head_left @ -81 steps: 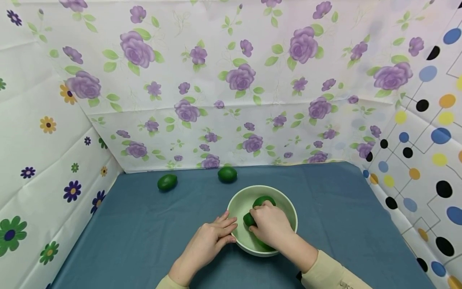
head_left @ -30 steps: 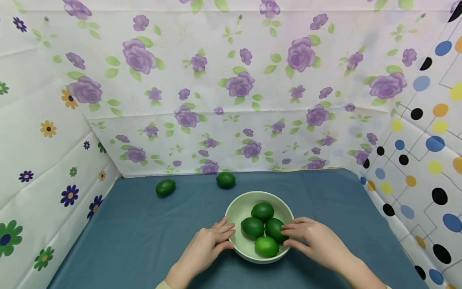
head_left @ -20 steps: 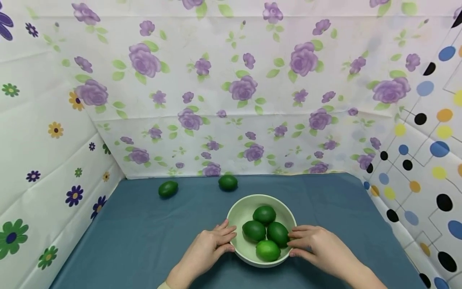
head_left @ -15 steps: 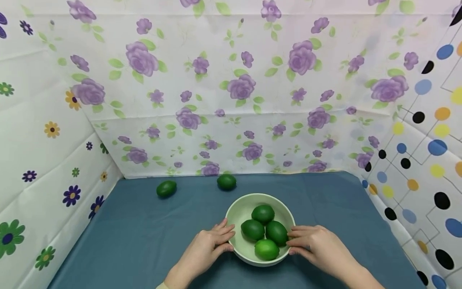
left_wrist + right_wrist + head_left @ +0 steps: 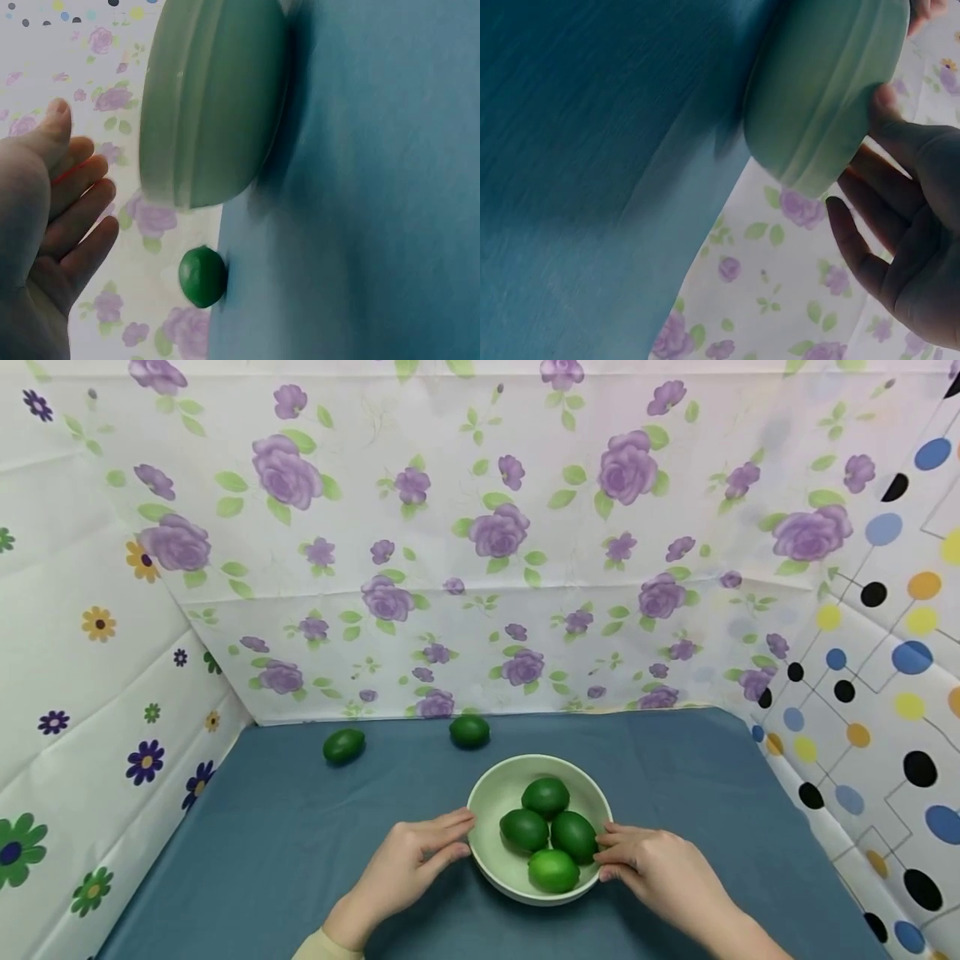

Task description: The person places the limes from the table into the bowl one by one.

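A pale green bowl (image 5: 501, 852) stands on the blue cloth, with several green limes inside. One lime (image 5: 553, 870) at its near side is brighter than the dark ones. At the right rim, my right hand (image 5: 667, 870) pinches the bowl's edge; in the right wrist view its thumb lies on the outer wall while the fingers go behind the rim. My left hand (image 5: 408, 860) is just left of the bowl, fingers extended and pointing at it. The left wrist view shows a gap between that hand (image 5: 56, 202) and the bowl (image 5: 217, 105).
Two more dark limes lie near the back edge of the cloth, one lime (image 5: 344, 747) at the left and another lime (image 5: 469, 732) behind the bowl. A flowered sheet (image 5: 450, 527) rises at the back, and a dotted sheet (image 5: 862, 735) at the right.
The right hand came out from among the limes in the bowl and took the right rim. Over the last half second, the left hand came off the left rim and moved slightly left.
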`<control>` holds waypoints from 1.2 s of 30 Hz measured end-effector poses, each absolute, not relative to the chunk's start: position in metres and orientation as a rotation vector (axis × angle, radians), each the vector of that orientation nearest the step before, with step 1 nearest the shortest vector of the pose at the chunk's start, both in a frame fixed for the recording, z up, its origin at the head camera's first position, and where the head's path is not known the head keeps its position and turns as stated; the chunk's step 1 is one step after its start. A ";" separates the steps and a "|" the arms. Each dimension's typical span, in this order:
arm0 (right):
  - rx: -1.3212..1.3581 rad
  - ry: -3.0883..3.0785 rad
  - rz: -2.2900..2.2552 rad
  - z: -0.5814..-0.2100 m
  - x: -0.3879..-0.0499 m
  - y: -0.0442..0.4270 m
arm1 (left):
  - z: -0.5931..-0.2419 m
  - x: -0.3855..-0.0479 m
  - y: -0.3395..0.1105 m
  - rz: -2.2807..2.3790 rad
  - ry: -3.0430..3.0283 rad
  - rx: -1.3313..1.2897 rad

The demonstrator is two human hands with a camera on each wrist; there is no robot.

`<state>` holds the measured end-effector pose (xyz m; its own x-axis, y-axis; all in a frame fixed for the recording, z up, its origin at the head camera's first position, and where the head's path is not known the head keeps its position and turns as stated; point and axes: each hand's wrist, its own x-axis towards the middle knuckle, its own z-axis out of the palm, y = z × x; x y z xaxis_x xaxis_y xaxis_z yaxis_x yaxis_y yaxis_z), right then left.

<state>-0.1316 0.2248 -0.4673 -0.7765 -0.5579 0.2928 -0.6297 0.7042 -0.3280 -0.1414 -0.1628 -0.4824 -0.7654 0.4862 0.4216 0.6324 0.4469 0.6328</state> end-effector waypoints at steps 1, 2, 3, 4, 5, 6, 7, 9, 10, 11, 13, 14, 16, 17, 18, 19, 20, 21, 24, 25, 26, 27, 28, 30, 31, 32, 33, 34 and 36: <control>0.951 -2.748 0.615 -0.467 -0.131 0.224 | -0.481 -0.143 -0.165 -1.198 -2.480 -0.956; 0.939 -2.753 0.609 -0.467 -0.130 0.223 | -0.479 -0.145 -0.166 -1.170 -2.449 -0.922; 0.930 -2.757 0.603 -0.467 -0.129 0.222 | -0.477 -0.147 -0.168 -1.142 -2.427 -0.879; 0.925 -2.758 0.595 -0.467 -0.128 0.222 | -0.476 -0.150 -0.170 -1.118 -2.408 -0.836; 0.921 -2.756 0.589 -0.466 -0.128 0.221 | -0.475 -0.153 -0.173 -1.083 -2.393 -0.794; 0.916 -2.754 0.584 -0.466 -0.127 0.220 | -0.474 -0.157 -0.175 -1.054 -2.383 -0.757; 0.909 -2.754 0.577 -0.466 -0.126 0.219 | -0.473 -0.161 -0.176 -1.025 -2.382 -0.723; 0.889 -2.750 0.570 -0.465 -0.125 0.218 | -0.471 -0.172 -0.179 -0.955 -2.408 -0.667; 0.880 -2.748 0.561 -0.465 -0.124 0.217 | -0.471 -0.178 -0.179 -0.913 -2.429 -0.643; 0.868 -2.747 0.556 -0.465 -0.124 0.216 | -0.471 -0.185 -0.180 -0.867 -2.458 -0.620; 0.854 -2.741 0.544 -0.464 -0.123 0.215 | -0.471 -0.198 -0.181 -0.786 -2.520 -0.587; 0.849 -2.736 0.539 -0.464 -0.123 0.214 | -0.471 -0.205 -0.181 -0.748 -2.550 -0.573; 0.855 -2.721 0.524 -0.465 -0.122 0.213 | -0.473 -0.217 -0.182 -0.687 -2.603 -0.548; 0.860 -2.711 0.523 -0.466 -0.122 0.213 | -0.473 -0.223 -0.182 -0.667 -2.626 -0.537; 0.866 -2.698 0.520 -0.467 -0.121 0.213 | -0.474 -0.228 -0.181 -0.651 -2.645 -0.529; 0.872 -2.686 0.519 -0.467 -0.121 0.213 | -0.474 -0.234 -0.181 -0.636 -2.660 -0.517; 0.878 -2.677 0.519 -0.468 -0.120 0.213 | -0.475 -0.239 -0.180 -0.619 -2.672 -0.506; 0.885 -2.669 0.520 -0.468 -0.120 0.213 | -0.474 -0.243 -0.179 -0.609 -2.680 -0.498; 0.906 -2.663 0.529 -0.469 -0.121 0.214 | -0.474 -0.256 -0.176 -0.586 -2.711 -0.479; 0.912 -2.665 0.534 -0.468 -0.121 0.214 | -0.474 -0.260 -0.174 -0.573 -2.728 -0.477; 0.914 -2.670 0.540 -0.468 -0.122 0.214 | -0.474 -0.263 -0.172 -0.557 -2.749 -0.481; 0.915 -2.672 0.546 -0.468 -0.122 0.214 | -0.474 -0.267 -0.171 -0.542 -2.772 -0.484; 0.916 -2.674 0.553 -0.467 -0.122 0.215 | -0.474 -0.270 -0.169 -0.519 -2.799 -0.487; 0.913 -2.674 0.566 -0.467 -0.122 0.215 | -0.474 -0.276 -0.166 -0.471 -2.837 -0.498; 0.910 -2.674 0.571 -0.467 -0.123 0.215 | -0.473 -0.278 -0.164 -0.458 -2.848 -0.499; 0.906 -2.676 0.577 -0.467 -0.123 0.215 | -0.473 -0.281 -0.163 -0.449 -2.854 -0.498; 0.902 -2.678 0.581 -0.467 -0.123 0.215 | -0.474 -0.284 -0.161 -0.437 -2.857 -0.494; 0.897 -2.681 0.587 -0.467 -0.123 0.215 | -0.473 -0.286 -0.161 -0.430 -2.859 -0.486; 0.887 -2.691 0.596 -0.466 -0.123 0.214 | -0.473 -0.290 -0.159 -0.420 -2.868 -0.466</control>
